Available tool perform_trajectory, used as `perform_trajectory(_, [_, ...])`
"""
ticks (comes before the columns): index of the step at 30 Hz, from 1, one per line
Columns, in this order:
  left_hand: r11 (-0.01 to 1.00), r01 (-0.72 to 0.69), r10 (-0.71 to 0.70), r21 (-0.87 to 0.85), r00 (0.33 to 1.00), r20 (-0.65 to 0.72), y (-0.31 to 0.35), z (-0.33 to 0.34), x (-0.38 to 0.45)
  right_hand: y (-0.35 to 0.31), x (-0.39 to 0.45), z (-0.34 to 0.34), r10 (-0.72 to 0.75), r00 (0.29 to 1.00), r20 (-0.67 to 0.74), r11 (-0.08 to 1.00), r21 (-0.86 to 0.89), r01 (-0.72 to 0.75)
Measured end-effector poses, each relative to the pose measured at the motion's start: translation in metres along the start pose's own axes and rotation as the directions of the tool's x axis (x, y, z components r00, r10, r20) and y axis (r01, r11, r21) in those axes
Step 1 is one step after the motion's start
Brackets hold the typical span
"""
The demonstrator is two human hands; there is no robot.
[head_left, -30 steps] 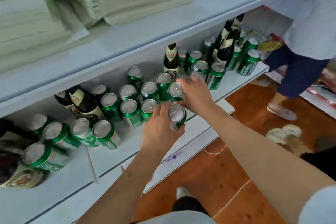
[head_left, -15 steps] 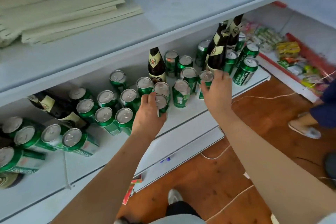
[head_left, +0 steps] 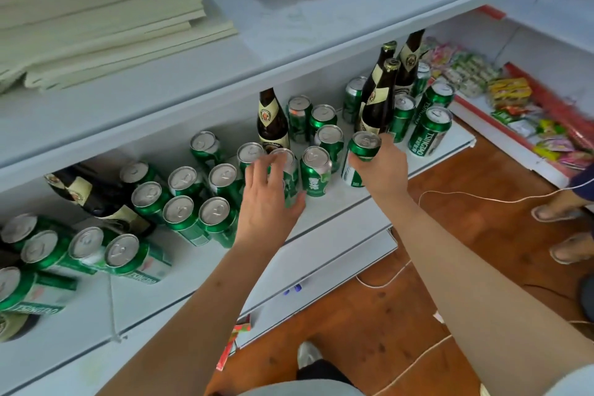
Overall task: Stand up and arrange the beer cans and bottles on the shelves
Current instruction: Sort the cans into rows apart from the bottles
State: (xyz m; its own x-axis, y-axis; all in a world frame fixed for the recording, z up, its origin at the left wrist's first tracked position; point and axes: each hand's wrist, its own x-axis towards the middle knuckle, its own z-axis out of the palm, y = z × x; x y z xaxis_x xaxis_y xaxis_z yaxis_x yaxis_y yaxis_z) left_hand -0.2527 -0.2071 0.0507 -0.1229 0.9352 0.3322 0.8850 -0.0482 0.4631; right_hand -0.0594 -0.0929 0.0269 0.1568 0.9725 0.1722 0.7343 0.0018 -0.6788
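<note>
Fingers of my right hand (head_left: 381, 167) curl round a green can (head_left: 361, 157) on the shelf (head_left: 347, 209), bottles (head_left: 379, 100) just behind. Left hand (head_left: 266, 199) fingers spread, loosely cupping another can (head_left: 287, 170).

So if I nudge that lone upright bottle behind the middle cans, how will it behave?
The upright bottle is tall and narrow with a slim neck, so a push high up would probably tip it. It looks like dark glass: likely heavy for its size, and breakable. Green cans crowd its front, so sliding it forward would probably knock them; lifting it by the neck seems safer.
</note>
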Motion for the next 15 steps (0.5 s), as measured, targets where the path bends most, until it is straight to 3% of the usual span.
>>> perform_trajectory(2, [0.985,0.019,-0.015,-0.171,1.000,0.024,0.015,-0.003,0.005,-0.017,-0.009,-0.024,-0.108,0.994,-0.007,0.993,-0.046,0.108])
perform_trajectory(5, [0.936,0.121,-0.067,-0.330,0.983,0.171,0.038,-0.003,0.017,-0.058,-0.023,-0.058,-0.242,0.967,0.076,0.970,0.013,0.242])
perform_trajectory(9, [0.814,0.287,-0.235,-0.504,0.958,0.167,0.039,-0.006,0.026,-0.096,-0.027,-0.069,-0.274,0.902,0.334,0.956,0.201,0.216])
perform_trajectory(11, [0.758,0.396,-0.347,-0.519,0.918,0.194,0.024,-0.012,0.026,-0.100,-0.007,-0.056,-0.279,0.886,0.371,0.948,0.251,0.194])
perform_trajectory(15, [0.746,0.462,-0.422,-0.480,0.885,0.198,-0.003,-0.026,0.019,-0.090,0.064,-0.001,-0.225,0.929,0.293,0.971,-0.013,0.239])
